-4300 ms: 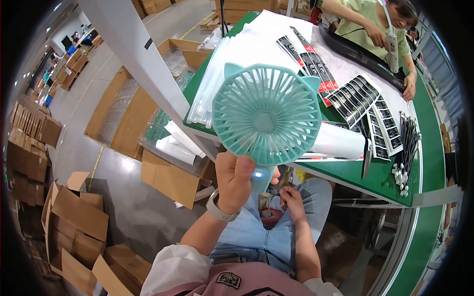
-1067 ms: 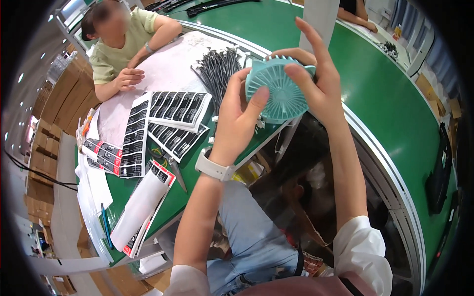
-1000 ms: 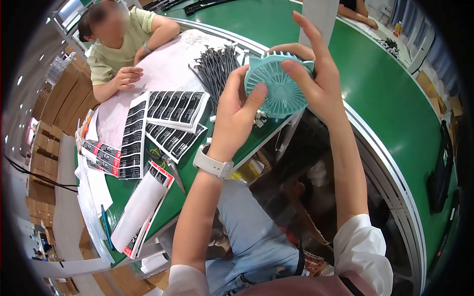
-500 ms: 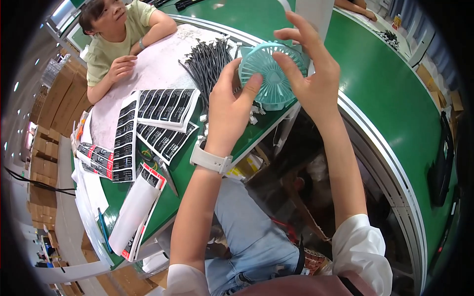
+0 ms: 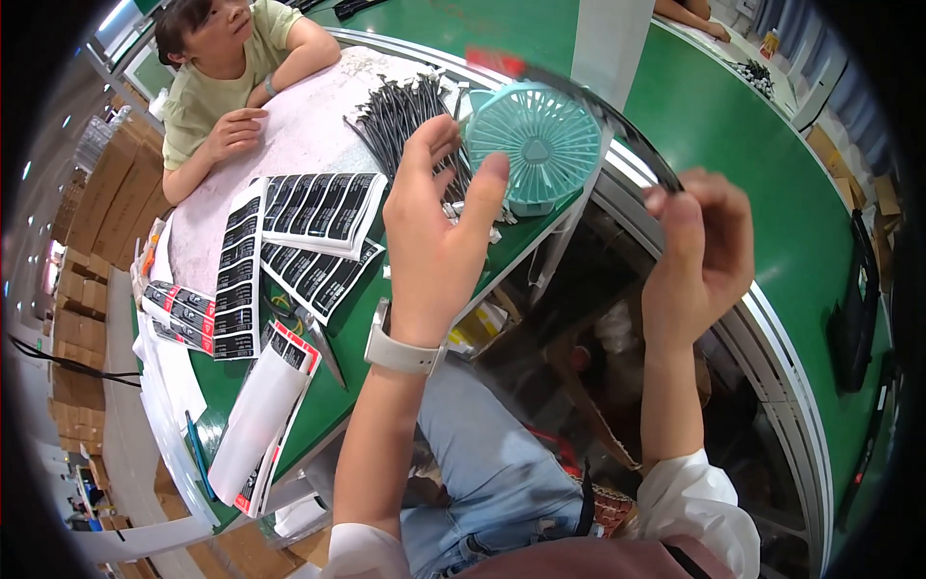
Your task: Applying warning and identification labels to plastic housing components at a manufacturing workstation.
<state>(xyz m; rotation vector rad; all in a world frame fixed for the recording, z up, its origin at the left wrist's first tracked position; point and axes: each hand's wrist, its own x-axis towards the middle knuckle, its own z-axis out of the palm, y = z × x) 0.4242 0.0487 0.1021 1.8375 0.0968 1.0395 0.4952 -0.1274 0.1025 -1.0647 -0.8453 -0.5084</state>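
A turquoise round fan [image 5: 533, 145] with a spoked grille stands near the edge of the green table, beside the bundle of black cables [image 5: 400, 121]. My left hand [image 5: 434, 232], with a pale watch on its wrist, is just left of the fan. Its thumb stands apart from its half-curled fingers, and nothing shows in them. To the right of the fan, my right hand [image 5: 699, 246] pinches the end of a long narrow black strip [image 5: 627, 125]. The strip arches up over the fan to a red end and is smeared by motion; its exact kind is unclear.
Sheets of black labels [image 5: 323, 212], a rolled white sheet [image 5: 265, 415], scissors [image 5: 328, 347] and a blue pen [image 5: 200, 454] lie to the left. Across the table a person [image 5: 231, 96] leans on their arms. A grey post [image 5: 612, 53] rises behind the fan.
My right hand has left the fan and swung right and down, drawing the strip into view. My left hand has come off the fan's grille, slightly leftward. The fan stays put.
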